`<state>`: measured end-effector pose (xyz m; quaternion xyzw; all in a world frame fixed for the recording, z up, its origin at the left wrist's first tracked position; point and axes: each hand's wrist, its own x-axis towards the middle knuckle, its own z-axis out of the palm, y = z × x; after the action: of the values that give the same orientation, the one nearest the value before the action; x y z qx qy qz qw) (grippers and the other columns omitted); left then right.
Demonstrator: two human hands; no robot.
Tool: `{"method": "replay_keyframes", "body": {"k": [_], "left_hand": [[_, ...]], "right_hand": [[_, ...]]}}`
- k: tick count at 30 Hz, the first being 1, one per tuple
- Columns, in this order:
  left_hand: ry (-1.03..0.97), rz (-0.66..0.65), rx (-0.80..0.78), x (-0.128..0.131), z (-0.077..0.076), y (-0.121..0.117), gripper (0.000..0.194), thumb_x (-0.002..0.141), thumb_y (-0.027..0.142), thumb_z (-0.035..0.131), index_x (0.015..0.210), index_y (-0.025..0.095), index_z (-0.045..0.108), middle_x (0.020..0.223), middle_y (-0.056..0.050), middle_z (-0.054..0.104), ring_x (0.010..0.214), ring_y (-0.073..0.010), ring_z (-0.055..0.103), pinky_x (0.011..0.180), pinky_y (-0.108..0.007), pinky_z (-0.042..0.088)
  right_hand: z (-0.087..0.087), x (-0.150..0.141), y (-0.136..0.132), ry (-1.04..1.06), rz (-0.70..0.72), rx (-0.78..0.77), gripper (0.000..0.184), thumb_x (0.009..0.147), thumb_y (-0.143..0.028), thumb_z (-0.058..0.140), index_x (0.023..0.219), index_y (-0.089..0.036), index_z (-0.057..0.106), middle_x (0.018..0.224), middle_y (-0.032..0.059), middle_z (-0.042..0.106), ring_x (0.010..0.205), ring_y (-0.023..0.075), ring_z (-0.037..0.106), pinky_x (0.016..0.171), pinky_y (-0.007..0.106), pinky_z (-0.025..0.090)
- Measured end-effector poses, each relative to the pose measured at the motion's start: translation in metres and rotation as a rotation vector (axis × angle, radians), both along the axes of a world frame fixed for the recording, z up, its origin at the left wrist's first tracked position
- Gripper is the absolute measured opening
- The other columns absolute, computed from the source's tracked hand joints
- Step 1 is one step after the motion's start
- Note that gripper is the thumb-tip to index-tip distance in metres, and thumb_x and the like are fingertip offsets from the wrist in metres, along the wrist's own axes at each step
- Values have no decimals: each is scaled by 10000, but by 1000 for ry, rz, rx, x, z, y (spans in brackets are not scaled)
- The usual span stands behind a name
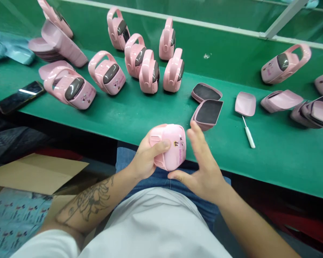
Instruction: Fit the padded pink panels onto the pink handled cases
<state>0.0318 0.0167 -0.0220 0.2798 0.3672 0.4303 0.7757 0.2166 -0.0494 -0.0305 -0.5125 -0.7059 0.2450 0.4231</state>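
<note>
My left hand (145,157) grips a pink plastic case (172,147) with a cartoon mouse print, its thumb across the case's near face. My right hand (201,166) stands open at the case's right side, its fingers spread and its thumb close under the case. Just beyond the fingertips lie two pink shells with dark pads (207,114), one behind the other. Several assembled pink cases with loop handles and dark oval windows (149,71) stand on the green work table (129,122).
A pink shell (244,104) and a white-handled tool (249,138) lie to the right, with more stacked shells (281,101) beyond. A phone (20,97) lies at the table's left. An open cardboard box (34,173) holding printed blue sheets (16,218) sits low on the left.
</note>
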Motion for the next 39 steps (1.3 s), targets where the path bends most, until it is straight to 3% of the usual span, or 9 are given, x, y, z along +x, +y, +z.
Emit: {"method": "replay_keyframes", "body": {"k": [3, 5, 8, 12, 15, 20, 29, 33, 39], "left_hand": [[-15, 174, 255, -2, -5, -4, 901, 756, 544, 948, 1528, 298, 554, 1483, -113, 684, 1286, -331, 695, 1021, -412, 594], [-12, 180, 367, -2, -9, -6, 976, 752, 627, 932, 1581, 349, 498, 1545, -103, 643, 1343, -360, 671, 1029, -419, 591], [54, 50, 486, -8, -12, -7, 974, 742, 554, 973, 1584, 366, 519, 1562, -83, 639, 1375, -351, 660, 1094, -401, 563], [198, -151, 479, -22, -4, -3, 941, 812, 430, 949, 1631, 261, 519, 1676, -140, 544, 1543, -386, 521, 1259, -440, 456], [213, -221, 369, -25, 6, -2, 856, 892, 410, 889, 1640, 222, 515, 1664, -156, 561, 1524, -382, 548, 1226, -440, 502], [242, -189, 317, -20, 18, -6, 760, 891, 365, 895, 1581, 217, 612, 1553, -128, 678, 1443, -370, 630, 1182, -425, 548], [147, -182, 236, -20, 28, -9, 703, 846, 327, 914, 1498, 182, 692, 1506, -140, 704, 1439, -403, 618, 1175, -475, 541], [135, -179, 221, -19, 29, -10, 704, 828, 315, 926, 1485, 206, 702, 1457, -125, 732, 1408, -386, 644, 1177, -471, 540], [89, -240, 173, -24, 20, -12, 713, 826, 267, 937, 1500, 272, 702, 1467, -91, 742, 1395, -352, 671, 1178, -467, 556]], "right_hand": [[-19, -25, -7, 462, -337, -99, 610, 1061, -559, 615, 1604, -298, 517, 1523, 157, 678, 1261, 300, 749, 1043, 510, 644], [-27, -42, -7, 707, -167, -308, 644, 1128, -636, 291, 1534, -247, 604, 1369, 164, 773, 1094, 282, 800, 948, 489, 668], [-33, -56, -3, 912, 44, -476, 842, 1104, -666, 32, 1545, -241, 610, 1368, 155, 793, 1201, 307, 791, 1081, 555, 615], [-38, -51, 2, 1047, -138, -376, 619, 1121, -605, 264, 1560, -288, 565, 1475, 112, 742, 1351, 290, 727, 1122, 550, 603], [-43, -40, 0, 1003, -156, -297, 586, 1068, -553, 463, 1570, -258, 525, 1530, 140, 693, 1395, 316, 696, 1098, 543, 622], [-42, -33, -6, 860, -105, -310, 721, 1070, -593, 409, 1693, -239, 335, 1627, 172, 601, 1467, 345, 645, 1101, 557, 622], [-18, -21, -4, 864, 23, -302, 556, 1028, -543, 606, 1501, -252, 587, 1409, 147, 769, 1384, 392, 705, 1258, 670, 463], [-11, -15, -7, 853, 2, -316, 552, 984, -565, 681, 1431, -242, 654, 1309, 157, 813, 1401, 422, 689, 1252, 693, 470], [-22, -1, -21, 789, 6, -332, 757, 1002, -566, 676, 1656, -260, 445, 1548, 168, 689, 1391, 410, 705, 1179, 704, 552]]}}
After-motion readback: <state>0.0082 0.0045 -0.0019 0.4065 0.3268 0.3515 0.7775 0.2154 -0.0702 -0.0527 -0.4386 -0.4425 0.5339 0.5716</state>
